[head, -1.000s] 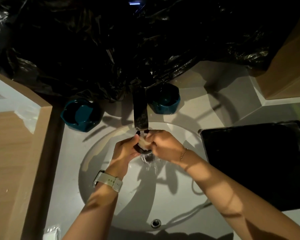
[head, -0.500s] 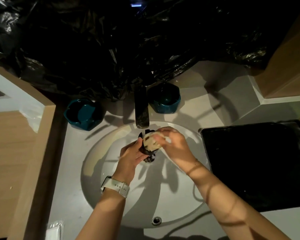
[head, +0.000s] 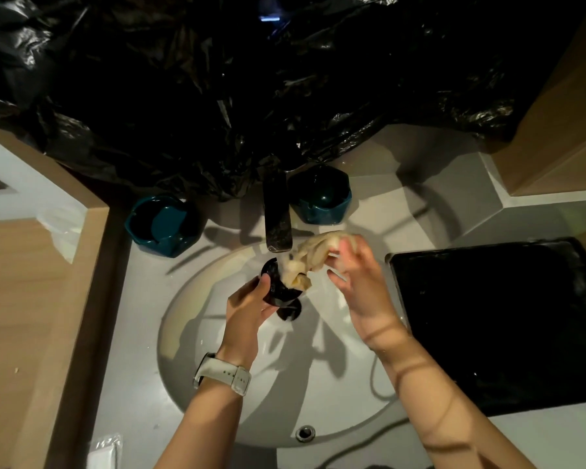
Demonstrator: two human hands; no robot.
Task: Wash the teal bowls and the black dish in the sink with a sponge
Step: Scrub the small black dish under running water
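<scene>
- Two hands over the white sink basin (head: pixel 197 333): my left hand (head: pixel 247 308) grips the small black dish (head: pixel 278 282) just under the faucet spout (head: pixel 278 225), tilted so its inside can be wiped.
- My right hand (head: pixel 356 282) pinches the limp, beige sponge (head: pixel 307 260), its lower end touching the dish rim.
- Two teal bowls (head: pixel 164 225) (head: pixel 322 196) stand on the counter either side of the faucet, apparently awaiting their turn.
- Beside the sink at right lies a black tray (head: pixel 494 319).

Both hands apparently gripping: left hand (head: pixel 247 306), right hand (head: pixel 359 282)
</scene>
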